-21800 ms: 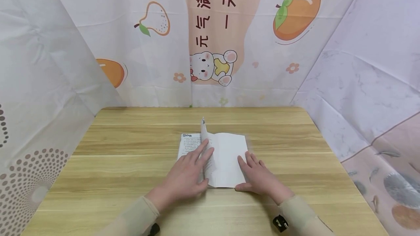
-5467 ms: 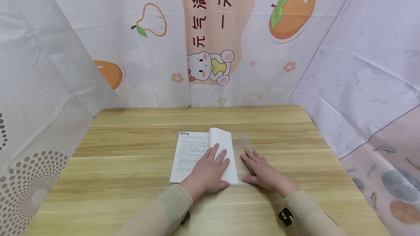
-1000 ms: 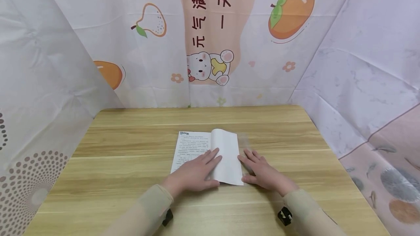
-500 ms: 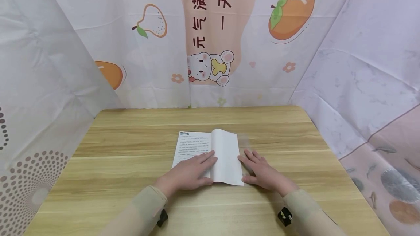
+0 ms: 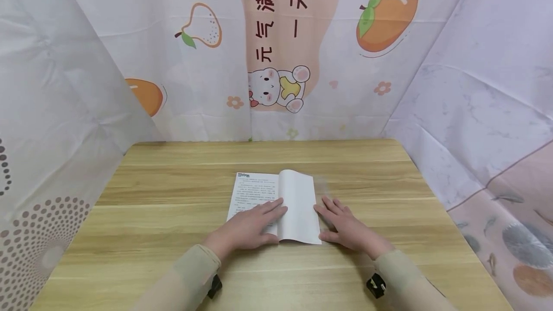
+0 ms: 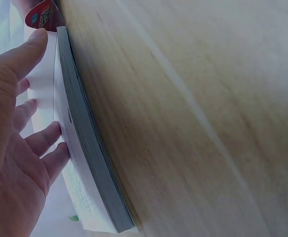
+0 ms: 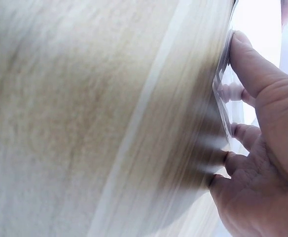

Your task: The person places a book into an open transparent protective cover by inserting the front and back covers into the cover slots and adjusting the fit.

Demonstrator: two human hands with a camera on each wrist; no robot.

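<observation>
A thick paperback book lies on the wooden table with a printed page facing up on its left. From its fold a blank white sheet curves over to the right. Lying across the lower part of the printed page, my left hand has its fingertips at that fold. My right hand rests at the sheet's right edge, fingers spread over a clear plastic cover. The right wrist view shows the thumb on this creased plastic. In the left wrist view, the block of page edges and a red printed piece show.
Wooden tabletop surrounds the book on all sides. A patterned cloth hangs behind the table, with more cloth at both sides. A small black device is at the right wrist.
Earlier the left hand stood by a raised page, then lay on the white sheet. It has since slid left to the fold. Over the last half second almost nothing has moved.
</observation>
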